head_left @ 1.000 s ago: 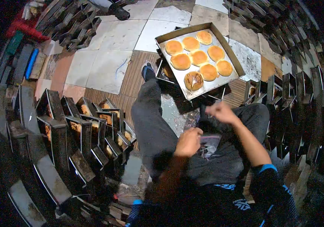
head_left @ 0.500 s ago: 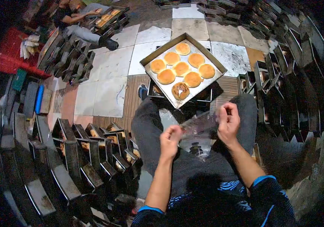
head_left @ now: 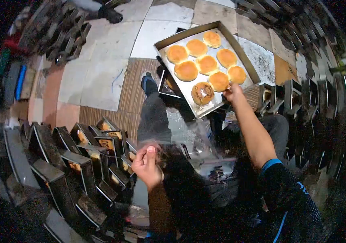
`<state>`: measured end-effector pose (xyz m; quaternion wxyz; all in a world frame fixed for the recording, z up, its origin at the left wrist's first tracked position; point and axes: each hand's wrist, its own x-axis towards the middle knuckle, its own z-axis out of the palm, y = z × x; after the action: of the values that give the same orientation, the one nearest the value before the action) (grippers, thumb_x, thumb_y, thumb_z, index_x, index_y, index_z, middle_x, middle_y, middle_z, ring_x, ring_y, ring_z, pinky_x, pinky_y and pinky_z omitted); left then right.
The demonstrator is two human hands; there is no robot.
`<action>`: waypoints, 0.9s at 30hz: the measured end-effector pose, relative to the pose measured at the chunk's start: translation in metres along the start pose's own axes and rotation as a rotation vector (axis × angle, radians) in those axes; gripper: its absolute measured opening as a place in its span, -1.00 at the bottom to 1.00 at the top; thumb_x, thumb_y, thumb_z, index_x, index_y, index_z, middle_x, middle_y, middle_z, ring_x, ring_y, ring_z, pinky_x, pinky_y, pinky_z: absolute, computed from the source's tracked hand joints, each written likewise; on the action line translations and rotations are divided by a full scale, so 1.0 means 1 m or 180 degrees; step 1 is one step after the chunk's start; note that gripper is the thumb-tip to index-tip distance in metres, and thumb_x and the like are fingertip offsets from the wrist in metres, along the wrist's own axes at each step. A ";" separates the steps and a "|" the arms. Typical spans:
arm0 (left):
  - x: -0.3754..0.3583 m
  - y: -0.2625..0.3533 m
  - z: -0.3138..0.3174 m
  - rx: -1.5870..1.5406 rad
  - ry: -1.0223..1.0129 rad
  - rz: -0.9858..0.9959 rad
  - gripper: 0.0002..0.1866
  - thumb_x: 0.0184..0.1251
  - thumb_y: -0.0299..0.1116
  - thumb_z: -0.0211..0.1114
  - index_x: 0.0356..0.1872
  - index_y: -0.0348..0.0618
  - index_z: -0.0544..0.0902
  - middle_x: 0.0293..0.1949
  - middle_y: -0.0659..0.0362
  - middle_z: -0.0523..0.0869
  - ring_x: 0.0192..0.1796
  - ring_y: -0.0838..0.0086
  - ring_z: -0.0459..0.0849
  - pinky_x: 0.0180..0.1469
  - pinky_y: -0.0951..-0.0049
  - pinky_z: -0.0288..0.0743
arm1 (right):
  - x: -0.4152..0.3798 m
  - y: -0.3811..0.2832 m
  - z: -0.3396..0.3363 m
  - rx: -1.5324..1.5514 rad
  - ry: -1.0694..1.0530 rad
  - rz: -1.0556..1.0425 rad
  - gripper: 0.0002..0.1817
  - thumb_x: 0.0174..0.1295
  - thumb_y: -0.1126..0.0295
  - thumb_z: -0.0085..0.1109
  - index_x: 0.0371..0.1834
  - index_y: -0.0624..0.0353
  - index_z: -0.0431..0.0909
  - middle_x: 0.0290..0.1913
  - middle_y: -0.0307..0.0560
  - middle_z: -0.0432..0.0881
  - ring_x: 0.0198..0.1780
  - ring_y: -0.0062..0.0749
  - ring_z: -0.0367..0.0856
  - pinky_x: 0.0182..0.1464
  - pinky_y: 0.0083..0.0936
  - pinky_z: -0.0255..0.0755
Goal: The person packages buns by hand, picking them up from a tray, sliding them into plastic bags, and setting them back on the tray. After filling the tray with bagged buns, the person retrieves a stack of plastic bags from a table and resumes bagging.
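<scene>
My left hand (head_left: pixel 148 164) is closed in a pinch on a thin clear plastic bag (head_left: pixel 169 146), blurred, over my left thigh. My right hand (head_left: pixel 234 94) is at the near right rim of a square metal tray (head_left: pixel 245 60). Its fingers are curled at the edge of a round golden bun (head_left: pixel 220 82); some fingertips are hidden. Several more golden buns lie in the tray. Beside the gripped one, in the near corner, sits a darker brown-topped bun (head_left: pixel 202 93). Between my legs lies a clear plastic packet (head_left: pixel 218 172) with dark printing.
Stacked metal baking pans (head_left: pixel 76 162) with bread inside crowd the left side. More pans (head_left: pixel 298 97) stand to the right and far back. Another tray (head_left: pixel 165 84) is under the bun tray. A person's dark shoe (head_left: pixel 110 14) shows on the tiled floor (head_left: pixel 100 77).
My right hand has let go of the plastic bag and moved forward to a bun in the tray. My left hand has moved left and down with the bag. The view has shifted.
</scene>
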<state>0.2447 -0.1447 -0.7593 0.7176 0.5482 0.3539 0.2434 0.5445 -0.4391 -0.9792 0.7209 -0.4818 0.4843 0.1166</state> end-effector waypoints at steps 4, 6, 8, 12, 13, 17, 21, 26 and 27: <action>0.012 -0.003 -0.022 0.0049 -0.0415 -0.0927 -0.76 0.32 -0.36 0.32 -0.23 -0.42 0.66 -0.39 0.13 0.71 -0.47 0.55 0.58 -0.37 0.56 0.48 | -0.019 -0.007 0.033 0.0144 0.0227 0.0043 -0.66 0.34 0.28 -0.08 0.13 0.13 0.42 0.01 0.03 0.57 -0.17 -0.09 0.65 -0.23 -0.13 0.56; 0.006 0.001 -0.006 -0.0231 -0.0162 -0.0836 -0.75 0.31 -0.32 0.34 -0.25 -0.39 0.66 -0.41 0.14 0.70 -0.50 0.57 0.57 -0.45 0.57 0.44 | -0.016 0.001 0.045 0.0708 0.0116 -0.0109 -0.60 0.33 0.25 -0.10 0.19 0.14 0.39 0.09 0.07 0.54 -0.10 -0.01 0.65 -0.20 0.00 0.57; 0.000 -0.005 -0.003 -0.0501 0.0057 -0.0717 -0.73 0.30 -0.28 0.35 -0.28 -0.37 0.67 -0.44 0.15 0.69 -0.53 0.59 0.55 -0.52 0.59 0.40 | -0.020 0.014 0.056 0.0370 0.1192 -0.0943 -0.56 0.33 0.25 -0.17 0.06 0.43 0.46 0.04 0.26 0.58 -0.02 0.12 0.63 -0.06 0.05 0.52; 0.004 -0.020 -0.007 -0.0049 -0.0268 -0.0314 -0.75 0.30 -0.27 0.36 -0.35 -0.29 0.63 -0.48 0.21 0.65 -0.57 0.63 0.50 -0.59 0.60 0.32 | -0.052 0.034 0.045 -0.1678 0.2003 -0.2385 -0.54 0.38 0.22 -0.23 -0.17 0.48 0.55 -0.13 0.30 0.64 -0.04 0.05 0.64 -0.02 -0.15 0.53; 0.005 -0.020 -0.008 -0.0346 -0.0284 -0.0320 -0.76 0.29 -0.27 0.36 -0.36 -0.27 0.62 -0.48 0.23 0.64 -0.56 0.64 0.49 -0.57 0.61 0.33 | -0.045 0.031 0.031 -0.1963 0.1935 -0.2334 -0.57 0.40 0.21 -0.21 -0.09 0.40 0.52 -0.07 0.25 0.63 -0.02 0.01 0.63 0.02 -0.15 0.51; 0.012 -0.005 -0.004 -0.0606 -0.0404 -0.0378 -0.82 0.30 -0.36 0.35 -0.30 -0.29 0.60 -0.47 0.25 0.60 -0.53 0.68 0.44 -0.48 0.64 0.33 | -0.139 -0.007 -0.001 0.0663 -0.0225 -0.1849 -0.50 0.50 0.10 -0.32 0.16 0.30 0.42 0.16 0.09 0.55 0.14 -0.14 0.56 0.20 -0.12 0.41; -0.002 0.007 0.014 0.0089 -0.0301 -0.0243 -0.80 0.34 -0.34 0.32 -0.21 -0.30 0.64 -0.49 0.29 0.59 -0.58 0.71 0.41 -0.55 0.63 0.30 | -0.278 -0.052 -0.062 0.0197 -0.3805 -0.0249 -0.50 0.38 0.14 -0.05 0.24 0.28 0.35 0.14 -0.02 0.56 0.19 -0.20 0.52 0.28 -0.17 0.36; -0.038 0.029 0.016 0.1165 -0.0657 0.0682 -0.77 0.35 -0.35 0.30 -0.13 -0.32 0.68 -0.23 0.23 0.68 -0.29 0.65 0.59 -0.26 0.64 0.46 | -0.356 -0.041 -0.107 -0.1813 -0.3790 -0.0328 -0.39 0.11 0.57 0.34 0.25 0.32 0.31 -0.01 -0.09 0.66 0.01 -0.50 0.62 0.10 -0.54 0.48; -0.048 0.036 0.013 0.1185 -0.0670 0.0748 -0.77 0.35 -0.35 0.30 -0.13 -0.32 0.68 -0.23 0.23 0.68 -0.29 0.65 0.59 -0.26 0.64 0.46 | -0.359 -0.036 -0.119 -0.1583 -0.3784 -0.0336 -0.41 0.13 0.56 0.33 0.25 0.34 0.33 0.03 -0.04 0.65 0.05 -0.49 0.61 0.08 -0.56 0.51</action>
<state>0.2263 -0.1778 -0.7112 0.6040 0.7307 0.2496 0.1974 0.3166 -0.4467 -0.6755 0.7378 -0.5108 -0.0633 0.4367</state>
